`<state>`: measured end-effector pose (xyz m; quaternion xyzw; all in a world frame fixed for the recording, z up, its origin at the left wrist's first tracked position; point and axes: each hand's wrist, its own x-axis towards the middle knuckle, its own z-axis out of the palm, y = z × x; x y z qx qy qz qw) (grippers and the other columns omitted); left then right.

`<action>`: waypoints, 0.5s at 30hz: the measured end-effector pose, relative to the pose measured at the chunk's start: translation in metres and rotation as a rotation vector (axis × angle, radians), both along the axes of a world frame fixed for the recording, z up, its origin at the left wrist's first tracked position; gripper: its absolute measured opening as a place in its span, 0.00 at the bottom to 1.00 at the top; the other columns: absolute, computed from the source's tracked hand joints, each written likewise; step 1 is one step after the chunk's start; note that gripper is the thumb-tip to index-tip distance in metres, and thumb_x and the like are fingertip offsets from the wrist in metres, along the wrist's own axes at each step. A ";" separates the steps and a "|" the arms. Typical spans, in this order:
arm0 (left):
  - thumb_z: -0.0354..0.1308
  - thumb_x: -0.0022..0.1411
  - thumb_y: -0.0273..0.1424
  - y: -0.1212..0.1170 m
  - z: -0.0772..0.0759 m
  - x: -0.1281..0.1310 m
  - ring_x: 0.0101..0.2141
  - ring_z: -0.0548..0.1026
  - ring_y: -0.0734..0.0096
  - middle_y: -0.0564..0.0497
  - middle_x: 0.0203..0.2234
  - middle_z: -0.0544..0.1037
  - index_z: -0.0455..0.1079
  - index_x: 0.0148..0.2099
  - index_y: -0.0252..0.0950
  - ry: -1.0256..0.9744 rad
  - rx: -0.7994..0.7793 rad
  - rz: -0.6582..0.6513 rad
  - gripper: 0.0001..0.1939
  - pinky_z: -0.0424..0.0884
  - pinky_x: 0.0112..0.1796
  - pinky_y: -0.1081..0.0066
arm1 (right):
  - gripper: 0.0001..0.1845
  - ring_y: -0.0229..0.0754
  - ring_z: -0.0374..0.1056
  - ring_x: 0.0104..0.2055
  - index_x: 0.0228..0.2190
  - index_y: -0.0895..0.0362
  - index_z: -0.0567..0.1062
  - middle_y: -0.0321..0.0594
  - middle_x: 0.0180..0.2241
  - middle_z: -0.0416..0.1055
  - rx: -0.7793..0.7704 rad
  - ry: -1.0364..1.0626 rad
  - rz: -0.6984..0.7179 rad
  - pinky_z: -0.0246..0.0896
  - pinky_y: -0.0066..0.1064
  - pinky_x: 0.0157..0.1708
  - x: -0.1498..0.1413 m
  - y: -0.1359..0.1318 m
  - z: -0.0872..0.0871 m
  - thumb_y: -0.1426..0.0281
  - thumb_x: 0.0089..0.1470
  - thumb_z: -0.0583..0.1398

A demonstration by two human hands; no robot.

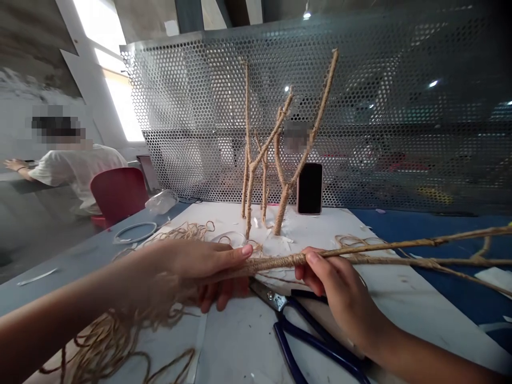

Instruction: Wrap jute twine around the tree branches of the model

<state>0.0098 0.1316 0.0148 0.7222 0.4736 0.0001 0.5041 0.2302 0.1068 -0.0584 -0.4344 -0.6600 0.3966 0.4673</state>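
Note:
A forked branch wrapped in twine lies across both my hands, its thin arms reaching off to the right. My left hand is closed round the thick wrapped end, thumb on top. With thumb and fingers, my right hand pinches the branch just below the fork. Under the hands, scissors with dark blue handles rest on the white board. A loose heap of brown twine spreads below my left forearm. Several twine-wrapped branches stand upright at the back of the board.
A phone leans against a perforated metal screen. To the left are a white ring, a clear plastic bag and a red chair with a person beyond. Paper scraps lie on the blue table.

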 end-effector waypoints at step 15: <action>0.45 0.62 0.45 0.034 0.007 -0.072 0.20 0.72 0.78 0.49 0.22 0.78 0.73 0.31 0.30 0.284 0.270 -0.090 0.25 0.61 0.17 0.84 | 0.18 0.36 0.52 0.20 0.19 0.56 0.63 0.35 0.18 0.61 -0.041 0.090 -0.249 0.47 0.28 0.21 0.001 0.010 -0.006 0.59 0.55 0.48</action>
